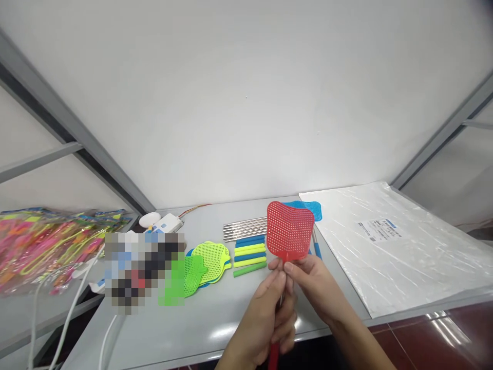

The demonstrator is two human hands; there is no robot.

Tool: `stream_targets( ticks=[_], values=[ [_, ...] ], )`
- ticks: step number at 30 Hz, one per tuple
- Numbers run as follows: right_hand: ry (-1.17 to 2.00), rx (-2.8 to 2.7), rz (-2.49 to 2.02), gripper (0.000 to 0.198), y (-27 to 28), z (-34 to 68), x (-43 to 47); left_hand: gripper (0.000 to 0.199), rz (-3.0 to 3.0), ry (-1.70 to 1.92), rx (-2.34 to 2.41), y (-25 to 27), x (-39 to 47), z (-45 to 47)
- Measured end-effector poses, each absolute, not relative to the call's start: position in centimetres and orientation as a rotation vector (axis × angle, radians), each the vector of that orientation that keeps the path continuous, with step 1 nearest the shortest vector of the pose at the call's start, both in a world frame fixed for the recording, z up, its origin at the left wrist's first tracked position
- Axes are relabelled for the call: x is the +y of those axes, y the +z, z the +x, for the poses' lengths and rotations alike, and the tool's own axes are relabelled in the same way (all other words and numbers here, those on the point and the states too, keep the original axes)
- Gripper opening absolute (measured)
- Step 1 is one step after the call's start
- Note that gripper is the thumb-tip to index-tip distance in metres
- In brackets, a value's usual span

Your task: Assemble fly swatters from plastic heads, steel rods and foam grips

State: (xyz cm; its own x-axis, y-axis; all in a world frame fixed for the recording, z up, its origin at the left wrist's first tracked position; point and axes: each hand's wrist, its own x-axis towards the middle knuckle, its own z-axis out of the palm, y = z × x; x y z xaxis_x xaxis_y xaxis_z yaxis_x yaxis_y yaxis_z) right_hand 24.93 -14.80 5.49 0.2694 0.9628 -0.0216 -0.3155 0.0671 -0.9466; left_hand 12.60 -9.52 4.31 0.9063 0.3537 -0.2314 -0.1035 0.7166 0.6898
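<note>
A red fly swatter (289, 231) stands upright before me, its perforated head facing the camera. My left hand (264, 311) is closed around the metal rod below the head, and a red grip (273, 355) shows under it. At the swatter's neck, my right hand (318, 285) is closed in a pinch, touching the left fingertips. Fingers hide the joint between head and rod. Behind it lie blue swatter heads (316, 209). Left of the swatter are several metal rods (244, 229), several blue, yellow and green grip tubes (250, 259), and yellow and green swatter heads (211, 259).
A white plastic-wrapped package (389, 257) with a label covers the table's right side. At left are a white device (169, 224) with wires, a pixelated area, white cables (73, 308) and bagged colourful items (57, 241). A white wall (246, 128) rises behind the grey table (185, 334).
</note>
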Motion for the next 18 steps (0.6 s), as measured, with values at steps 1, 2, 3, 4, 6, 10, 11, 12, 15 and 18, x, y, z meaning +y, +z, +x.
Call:
stream_targets(
  ticks=[1, 2, 3, 4, 6, 10, 11, 12, 15, 18],
  values=[
    [1.119, -0.801, -1.075, 0.019, 5.5, 25.2, -14.8, 0.032, 0.748, 0.247, 0.376, 4.3, -9.6, 12.6],
    [1.096, -0.808, -1.075, 0.018, 5.5, 25.7, -14.6, 0.034, 0.766, 0.236, 0.386, 4.2, -9.8, 12.4],
    [1.061, -0.795, -1.061, 0.017, 5.7, 26.5, -14.3, 0.035, 0.787, 0.220, 0.393, 4.0, -10.0, 12.3],
    [1.013, -0.753, -1.032, 0.017, 6.0, 27.6, -13.9, 0.036, 0.810, 0.196, 0.398, 3.8, -10.2, 12.0],
    [0.880, -0.600, -0.937, 0.018, 6.9, 30.3, -12.9, 0.038, 0.853, 0.138, 0.414, 3.2, -10.9, 11.6],
    [0.735, -0.381, -0.834, 0.019, 8.3, 34.0, -11.6, 0.045, 0.886, 0.078, 0.483, 1.9, -11.9, 10.7],
    [0.760, -0.388, -0.843, 0.020, 8.3, 33.8, -11.6, 0.046, 0.895, 0.079, 0.496, 1.8, -11.8, 10.5],
    [0.800, -0.404, -0.855, 0.022, 8.1, 33.1, -11.9, 0.046, 0.915, 0.092, 0.509, 1.8, -11.7, 10.3],
    [0.951, -0.478, -0.884, 0.026, 6.6, 29.3, -13.1, 0.041, 0.992, 0.126, 0.524, 2.5, -10.7, 9.6],
    [1.010, -0.523, -0.920, 0.026, 5.0, 26.1, -14.1, 0.040, 1.026, 0.108, 0.529, 3.0, -10.0, 8.8]
  ],
)
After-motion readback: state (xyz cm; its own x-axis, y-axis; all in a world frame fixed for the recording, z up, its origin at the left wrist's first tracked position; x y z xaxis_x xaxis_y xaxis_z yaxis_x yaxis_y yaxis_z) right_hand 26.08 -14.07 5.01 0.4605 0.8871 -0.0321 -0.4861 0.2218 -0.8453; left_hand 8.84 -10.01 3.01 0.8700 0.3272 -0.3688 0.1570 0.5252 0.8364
